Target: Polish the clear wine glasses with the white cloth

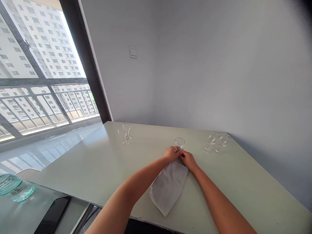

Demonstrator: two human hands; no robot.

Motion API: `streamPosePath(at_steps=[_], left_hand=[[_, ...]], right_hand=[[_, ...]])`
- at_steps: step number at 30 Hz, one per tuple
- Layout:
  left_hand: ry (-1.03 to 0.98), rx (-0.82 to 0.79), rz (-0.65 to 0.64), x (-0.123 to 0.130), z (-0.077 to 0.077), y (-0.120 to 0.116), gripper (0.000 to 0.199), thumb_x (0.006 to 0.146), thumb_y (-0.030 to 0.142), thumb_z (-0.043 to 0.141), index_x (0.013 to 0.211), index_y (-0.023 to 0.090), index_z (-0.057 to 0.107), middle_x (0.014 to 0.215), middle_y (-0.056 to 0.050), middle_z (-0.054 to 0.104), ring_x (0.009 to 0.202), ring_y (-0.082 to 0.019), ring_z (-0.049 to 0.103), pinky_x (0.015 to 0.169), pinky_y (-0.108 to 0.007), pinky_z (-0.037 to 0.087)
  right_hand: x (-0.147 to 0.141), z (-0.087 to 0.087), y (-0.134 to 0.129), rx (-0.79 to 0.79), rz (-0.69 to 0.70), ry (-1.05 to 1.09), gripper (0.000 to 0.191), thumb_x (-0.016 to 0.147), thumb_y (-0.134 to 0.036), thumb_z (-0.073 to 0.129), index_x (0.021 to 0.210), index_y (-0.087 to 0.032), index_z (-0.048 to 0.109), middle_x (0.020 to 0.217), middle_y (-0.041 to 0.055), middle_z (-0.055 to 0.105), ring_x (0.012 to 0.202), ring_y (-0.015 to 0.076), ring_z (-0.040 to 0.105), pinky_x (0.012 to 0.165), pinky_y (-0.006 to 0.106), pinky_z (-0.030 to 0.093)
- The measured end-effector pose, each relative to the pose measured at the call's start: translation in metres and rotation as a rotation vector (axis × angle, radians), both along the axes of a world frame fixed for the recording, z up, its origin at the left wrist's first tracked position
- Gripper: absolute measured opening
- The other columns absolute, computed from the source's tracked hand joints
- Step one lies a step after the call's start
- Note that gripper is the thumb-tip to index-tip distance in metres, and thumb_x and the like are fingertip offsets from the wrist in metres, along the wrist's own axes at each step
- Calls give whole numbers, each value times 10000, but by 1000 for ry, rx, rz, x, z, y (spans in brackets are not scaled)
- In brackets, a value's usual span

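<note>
Left grip [172, 153], right grip [189, 160], glass's bowl [179, 142] above

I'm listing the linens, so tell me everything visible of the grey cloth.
The grey cloth is plain and looks like thin, soft fabric, lightly creased. It lies on the pale tabletop, one corner pointing at the near edge. Its far end runs up to the left hand and right hand, which meet at a clear glass; the hands hide how that end lies and whether either grips it.

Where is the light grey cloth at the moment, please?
In the head view, the light grey cloth lies on the pale glossy table, just right of centre, between the left forearm and the right forearm.
</note>
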State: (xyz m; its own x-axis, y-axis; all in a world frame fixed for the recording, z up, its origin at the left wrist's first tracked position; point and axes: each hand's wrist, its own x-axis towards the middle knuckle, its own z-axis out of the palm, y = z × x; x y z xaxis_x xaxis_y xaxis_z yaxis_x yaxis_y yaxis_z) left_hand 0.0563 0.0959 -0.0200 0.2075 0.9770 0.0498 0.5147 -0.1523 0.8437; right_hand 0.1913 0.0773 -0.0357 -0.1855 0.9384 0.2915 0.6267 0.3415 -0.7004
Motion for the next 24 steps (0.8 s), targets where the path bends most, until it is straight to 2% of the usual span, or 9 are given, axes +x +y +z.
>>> streamPosePath(at_steps=[3, 6, 10, 15, 18, 21, 24], left_hand=[[-6, 22, 14, -4, -2, -3, 277, 723, 329, 560, 976, 243, 631, 994, -29, 612, 819, -145, 559, 756, -236, 411], [0, 17, 97, -27, -5, -6, 234, 766, 307, 506, 948, 219, 623, 906, -28, 638, 749, -130, 564, 683, -219, 412], [38, 1, 277, -88, -2, -9, 192, 786, 287, 466, 904, 218, 600, 812, -21, 641, 713, -127, 566, 634, -213, 387], [86, 0, 508, -181, 5, -20, 187, 794, 310, 431, 858, 209, 574, 811, -10, 649, 688, -127, 560, 613, -218, 361], [113, 7, 641, -228, 7, -25, 188, 784, 324, 433, 825, 203, 571, 804, -13, 653, 689, -139, 556, 601, -227, 348], [118, 20, 751, -260, 7, -28, 208, 777, 347, 439, 844, 203, 572, 817, -20, 654, 687, -148, 557, 597, -236, 343], [97, 47, 844, -277, 3, -28, 216, 748, 359, 476, 849, 201, 583, 829, -32, 651, 688, -162, 556, 593, -249, 346]], right_hand=[[-1, 3, -1, -35, 56, -27, 261, 724, -321, 460, 855, -203, 653, 748, 23, 665, 676, 180, 583, 660, 283, 430], [-2, 5, -2, -71, 45, -9, 283, 729, -342, 469, 900, -218, 657, 806, 20, 669, 682, 165, 581, 681, 279, 425], [0, 3, -1, -120, -29, 55, 301, 740, -376, 453, 862, -204, 669, 800, 30, 667, 675, 162, 576, 656, 277, 422], [2, 0, 2, -116, -21, 59, 304, 745, -382, 442, 837, -201, 668, 741, 27, 657, 664, 165, 567, 642, 274, 409], [-1, 0, 1, -116, -22, 66, 293, 735, -382, 448, 810, -204, 668, 731, 22, 655, 646, 165, 561, 637, 278, 404], [-4, 2, 0, -120, -42, 159, 280, 710, -391, 476, 765, -195, 668, 633, 12, 632, 591, 165, 552, 605, 276, 402], [2, 1, 4, -36, -248, 391, 265, 681, -395, 507, 722, -180, 655, 586, 6, 616, 521, 148, 532, 568, 265, 403]])
